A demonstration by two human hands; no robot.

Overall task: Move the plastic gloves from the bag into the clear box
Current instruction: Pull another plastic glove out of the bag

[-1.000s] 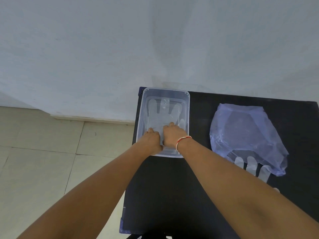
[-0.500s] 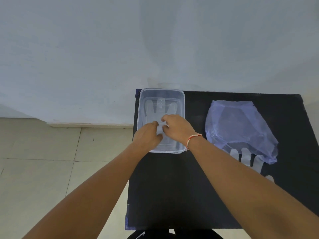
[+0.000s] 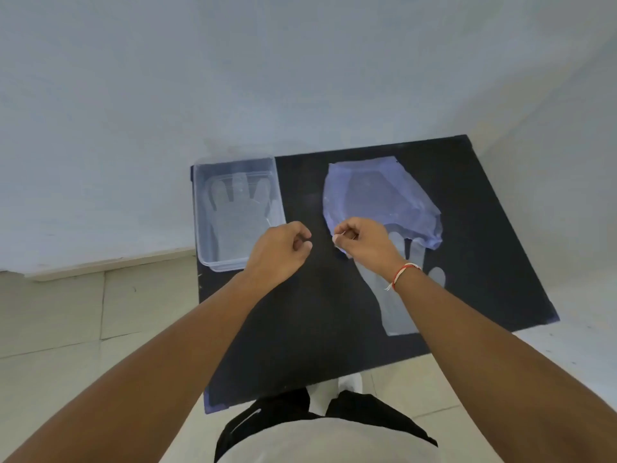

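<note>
The clear box (image 3: 204, 228) stands at the black table's left rear corner, with a clear plastic glove (image 3: 235, 222) flat inside, fingers pointing away from me. The bluish plastic bag (image 3: 377, 192) lies to its right. More gloves (image 3: 394, 309) stick out from under the bag's near edge, one reaching toward me. My left hand (image 3: 280, 253) hovers just right of the box's near corner, fingers curled around nothing. My right hand (image 3: 362, 243) is at the bag's near left edge, thumb and fingers pinched on thin plastic there, seemingly the bag's rim.
The black table (image 3: 300, 329) is small, set against a pale wall, with tiled floor (image 3: 66, 322) to the left and right. My legs and a white shoe (image 3: 350, 384) show below the table's near edge.
Both hands have come out of the box, leaving the glove inside, and moved right and toward me. The right hand now reaches the bag. The view has shifted, showing more of the table.
</note>
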